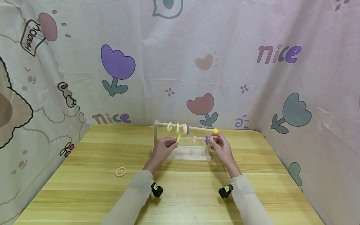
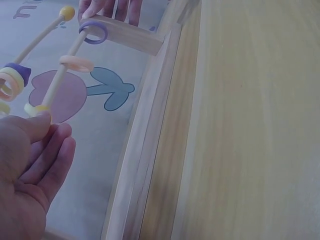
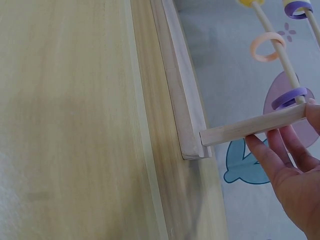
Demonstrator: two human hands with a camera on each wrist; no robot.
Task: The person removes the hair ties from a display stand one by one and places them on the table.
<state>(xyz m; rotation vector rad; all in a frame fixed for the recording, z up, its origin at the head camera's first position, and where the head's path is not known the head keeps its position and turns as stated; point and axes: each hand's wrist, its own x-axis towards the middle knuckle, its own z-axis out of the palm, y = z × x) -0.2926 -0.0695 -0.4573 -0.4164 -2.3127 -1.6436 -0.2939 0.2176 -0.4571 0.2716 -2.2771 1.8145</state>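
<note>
My left hand (image 1: pixel 163 149) pinches a pale yellow ring (image 1: pixel 179 138) between thumb and fingers, at the yellow-tipped left end of the lower wooden rod (image 1: pixel 201 138). Farther along that rod hang a peach ring (image 2: pixel 77 63) and a purple ring (image 3: pixel 290 97). The right hand (image 1: pixel 223 148) holds the top of the right upright (image 3: pixel 250 125) of the wooden rack, thumb on one side and fingers on the other. Above, the upper rod (image 1: pixel 201 128) carries several yellow, peach and purple rings and ends in a yellow ball (image 1: pixel 215 131).
The rack's flat base (image 1: pixel 188 153) stands on the wooden table (image 1: pixel 191 193) near its back edge. A loose peach-coloured ring (image 1: pixel 121 176) lies on the table to the left. Behind hangs a printed curtain (image 1: pixel 160 62).
</note>
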